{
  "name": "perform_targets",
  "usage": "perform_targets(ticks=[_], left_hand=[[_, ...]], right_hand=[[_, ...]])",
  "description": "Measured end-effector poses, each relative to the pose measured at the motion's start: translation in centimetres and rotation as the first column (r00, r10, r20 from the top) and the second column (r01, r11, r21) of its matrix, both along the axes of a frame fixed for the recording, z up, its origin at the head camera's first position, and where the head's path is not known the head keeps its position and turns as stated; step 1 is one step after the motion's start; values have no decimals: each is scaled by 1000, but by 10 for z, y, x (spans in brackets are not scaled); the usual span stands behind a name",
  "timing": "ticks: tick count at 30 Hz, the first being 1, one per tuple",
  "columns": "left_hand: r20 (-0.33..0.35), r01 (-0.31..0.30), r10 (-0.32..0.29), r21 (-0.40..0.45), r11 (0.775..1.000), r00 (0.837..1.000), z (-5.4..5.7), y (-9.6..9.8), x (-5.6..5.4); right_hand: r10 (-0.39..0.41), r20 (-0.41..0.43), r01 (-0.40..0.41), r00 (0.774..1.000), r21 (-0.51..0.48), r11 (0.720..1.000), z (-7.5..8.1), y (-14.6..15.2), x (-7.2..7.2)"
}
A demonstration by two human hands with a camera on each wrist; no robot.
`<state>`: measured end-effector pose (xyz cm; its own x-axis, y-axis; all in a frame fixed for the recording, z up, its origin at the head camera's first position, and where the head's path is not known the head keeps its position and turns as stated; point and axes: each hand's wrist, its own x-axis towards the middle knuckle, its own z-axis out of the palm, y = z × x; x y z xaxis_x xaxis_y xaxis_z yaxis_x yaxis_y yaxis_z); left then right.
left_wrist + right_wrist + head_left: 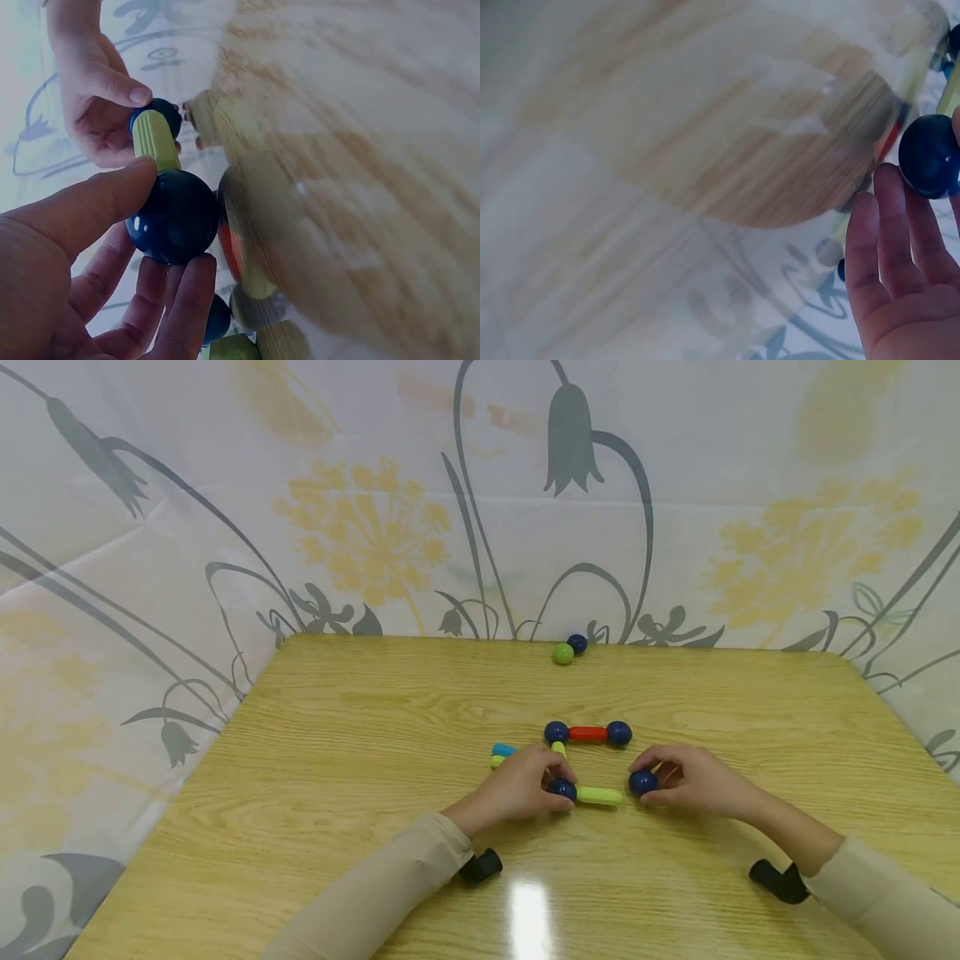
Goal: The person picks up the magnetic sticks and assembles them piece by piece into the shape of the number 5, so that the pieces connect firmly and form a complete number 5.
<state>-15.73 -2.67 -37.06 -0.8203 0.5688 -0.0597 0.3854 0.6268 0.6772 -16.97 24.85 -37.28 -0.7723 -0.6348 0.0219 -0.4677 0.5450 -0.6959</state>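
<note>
My left hand (521, 785) pinches a dark blue ball (176, 217) between thumb and fingers. From that ball a lime-green ridged rod (600, 796) extends to the right. Just past the rod's free end, a second dark blue ball (642, 782) is held by my right hand (701, 782) with thumb and fingertips; a small gap shows between them in the head view. Behind the hands, a red rod (588, 734) lies between two more blue balls, and another lime-green rod (558, 748) runs from the left one toward my left hand, which hides its near end.
A blue rod (502, 750) and a lime-green piece (497, 762) stick out behind my left hand, partly hidden. By the table's far edge sit a green ball (563, 653) and a blue ball (577, 644). Patterned cloth (510, 552) hangs behind the wooden table (360, 710).
</note>
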Motion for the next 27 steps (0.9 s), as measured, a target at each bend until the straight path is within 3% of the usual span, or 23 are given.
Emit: perform_targets(ticks=[16, 21, 23, 27], left_hand=[[-43, -21, 21, -11, 1000, 999, 2, 0, -1], [4, -42, 42, 44, 998, 999, 2, -5, -1], [28, -60, 58, 79, 995, 998, 2, -10, -1], [12, -88, 87, 113, 990, 996, 3, -21, -2]], right_hand=[[74, 78, -73, 994, -17, 997, 1, -11, 4], [90, 106, -88, 990, -26, 996, 4, -9, 2], [93, 92, -91, 991, -29, 995, 4, -8, 1], [93, 20, -92, 995, -48, 995, 4, -6, -3]])
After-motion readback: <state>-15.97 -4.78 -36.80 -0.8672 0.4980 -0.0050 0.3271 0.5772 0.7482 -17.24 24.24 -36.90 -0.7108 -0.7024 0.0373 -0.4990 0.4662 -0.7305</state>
